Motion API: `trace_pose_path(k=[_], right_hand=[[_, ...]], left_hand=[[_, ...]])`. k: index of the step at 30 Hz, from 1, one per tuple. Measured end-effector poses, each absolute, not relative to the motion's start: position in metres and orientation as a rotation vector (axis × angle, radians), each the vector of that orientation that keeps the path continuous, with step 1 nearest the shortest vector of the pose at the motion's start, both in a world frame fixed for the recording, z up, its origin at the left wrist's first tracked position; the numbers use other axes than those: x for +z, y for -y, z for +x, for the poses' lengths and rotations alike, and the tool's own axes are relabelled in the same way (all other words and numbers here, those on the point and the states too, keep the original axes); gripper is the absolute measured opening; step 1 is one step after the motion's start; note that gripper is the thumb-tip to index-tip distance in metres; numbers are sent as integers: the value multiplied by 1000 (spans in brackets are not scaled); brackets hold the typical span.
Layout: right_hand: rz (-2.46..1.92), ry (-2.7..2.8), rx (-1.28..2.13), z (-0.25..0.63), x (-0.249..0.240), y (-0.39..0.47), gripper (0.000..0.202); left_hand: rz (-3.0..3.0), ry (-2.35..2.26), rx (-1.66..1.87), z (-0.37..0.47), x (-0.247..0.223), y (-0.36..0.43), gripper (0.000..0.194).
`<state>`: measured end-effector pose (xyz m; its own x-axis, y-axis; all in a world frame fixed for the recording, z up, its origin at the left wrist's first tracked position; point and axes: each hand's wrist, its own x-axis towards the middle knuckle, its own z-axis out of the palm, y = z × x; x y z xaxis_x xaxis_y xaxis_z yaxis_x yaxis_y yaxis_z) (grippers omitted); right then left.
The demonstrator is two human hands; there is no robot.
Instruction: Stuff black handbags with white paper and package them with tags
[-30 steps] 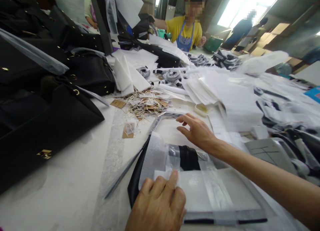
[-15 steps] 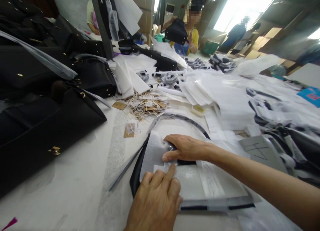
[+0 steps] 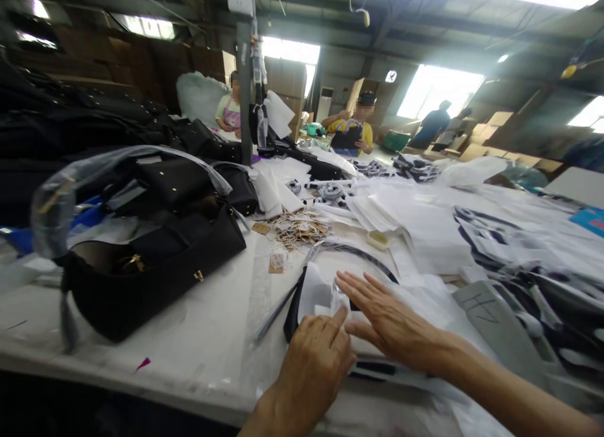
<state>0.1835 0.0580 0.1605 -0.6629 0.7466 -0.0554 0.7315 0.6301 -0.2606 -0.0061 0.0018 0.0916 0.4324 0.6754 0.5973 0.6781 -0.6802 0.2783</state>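
A black bag (image 3: 292,320) lies flat on the table, partly covered by white paper (image 3: 315,284) and clear plastic. Its wrapped strap (image 3: 352,247) arches out at the far side. My left hand (image 3: 318,352) rests over its near left part, index finger stretched onto the white wrapping and the other fingers curled; what they hold, if anything, is hidden. Over the bag's middle, my right hand (image 3: 396,327) is spread flat, fingers straight and thumb apart, close to the left index fingertip. The hands cover much of the bag.
An upright black handbag (image 3: 155,279) with a plastic-wrapped strap stands at left. Beyond my hands are a heap of strung tags (image 3: 299,228) and stacked white sheets (image 3: 406,216). A grey case (image 3: 491,311) sits at right. Co-workers (image 3: 352,131) are across the table.
My view has tilted up and turned left, showing more of the room and the upright handbag. My right hand has gone from a curved grasp at the wrapping to flat, spread fingers.
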Motion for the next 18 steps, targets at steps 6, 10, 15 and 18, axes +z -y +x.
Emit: trace_pose_path(k=[6, 10, 15, 18], right_hand=[[-1251, 2817, 445, 194, 138, -3, 90], [-1329, 2720, 314, 187, 132, 1, 89], [-1459, 2716, 350, 178, 121, 6, 85], [-1467, 2664, 354, 176, 117, 9, 85]], left_hand=[[-2553, 1275, -1380, -52, 101, 4, 15], [-2443, 1684, -1203, -92, 110, -39, 19], [-2583, 1863, -644, -105, 108, -110, 20], [-2658, 1883, -432, -96, 99, -138, 14]])
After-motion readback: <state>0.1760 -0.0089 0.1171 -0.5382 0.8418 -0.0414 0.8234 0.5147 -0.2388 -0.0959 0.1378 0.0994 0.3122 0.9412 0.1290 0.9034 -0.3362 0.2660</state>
